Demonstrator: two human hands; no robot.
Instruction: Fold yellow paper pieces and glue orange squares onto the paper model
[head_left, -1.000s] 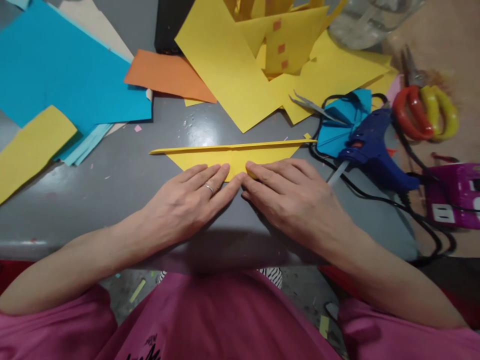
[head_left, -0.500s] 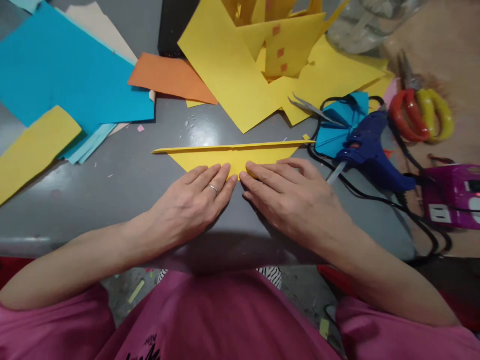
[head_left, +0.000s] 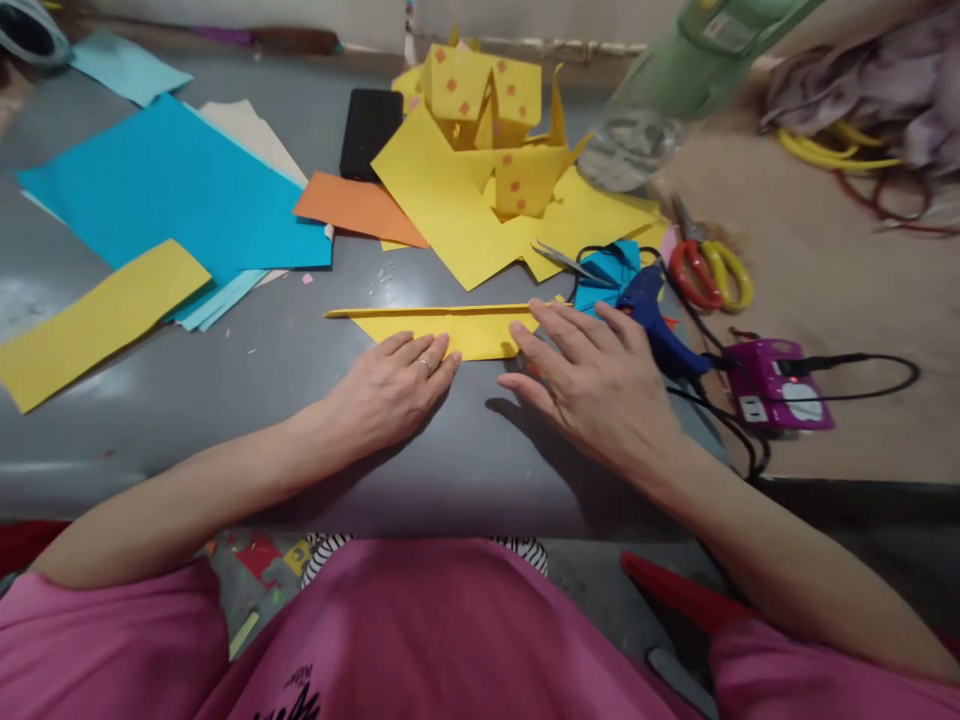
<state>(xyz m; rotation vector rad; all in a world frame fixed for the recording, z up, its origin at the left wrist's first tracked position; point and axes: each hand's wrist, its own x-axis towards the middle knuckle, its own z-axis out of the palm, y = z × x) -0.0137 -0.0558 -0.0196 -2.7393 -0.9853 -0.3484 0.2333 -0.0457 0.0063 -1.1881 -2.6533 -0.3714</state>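
Observation:
A folded sheet of yellow paper (head_left: 480, 340) lies flat on the grey table in front of me, its far edge raised in a narrow fold. My left hand (head_left: 394, 385) rests flat with its fingertips on the near left part of the paper. Over the right end is my right hand (head_left: 589, 370), fingers spread and thumb apart. Its fingertips are at the paper's right side and far fold; whether they press on it I cannot tell. Part of the paper is hidden beneath both hands.
Blue paper (head_left: 172, 190), a yellow strip (head_left: 105, 325) and orange paper (head_left: 360, 208) lie left. A spotted yellow paper model (head_left: 487, 95) and black phone (head_left: 371, 133) are behind. Right are a blue glue gun (head_left: 660, 320), scissors (head_left: 709, 272), tweezers (head_left: 562, 260) and a purple power socket (head_left: 776, 385).
My right hand has lifted its fingers apart and shifted right and towards the far fold. The left hand stays on the paper. The view has tilted up, showing more of the table's far side.

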